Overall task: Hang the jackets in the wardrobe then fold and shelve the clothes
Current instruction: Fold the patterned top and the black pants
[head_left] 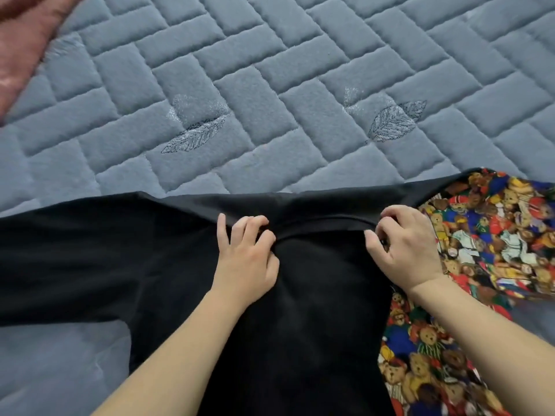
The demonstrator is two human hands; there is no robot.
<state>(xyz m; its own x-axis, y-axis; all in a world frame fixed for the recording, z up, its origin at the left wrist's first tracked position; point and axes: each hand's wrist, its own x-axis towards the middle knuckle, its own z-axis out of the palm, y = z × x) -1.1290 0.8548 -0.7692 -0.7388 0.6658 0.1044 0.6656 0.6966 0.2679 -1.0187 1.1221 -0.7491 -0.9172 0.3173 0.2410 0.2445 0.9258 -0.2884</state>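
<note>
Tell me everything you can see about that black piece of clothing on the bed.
The black garment is plain, matte and woven-looking, with no visible print. It lies spread flat on the grey quilted bedcover, one sleeve stretching left. Its right side overlaps a teddy-bear print fabric. The left hand and right hand each pinch it near the neckline, bunching soft creases between them.

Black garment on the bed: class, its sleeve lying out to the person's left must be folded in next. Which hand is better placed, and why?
Left. The left hand grips the black garment on the side nearer that sleeve; the right hand pinches the far end of the neckline, beside the teddy-bear print garment.
</note>
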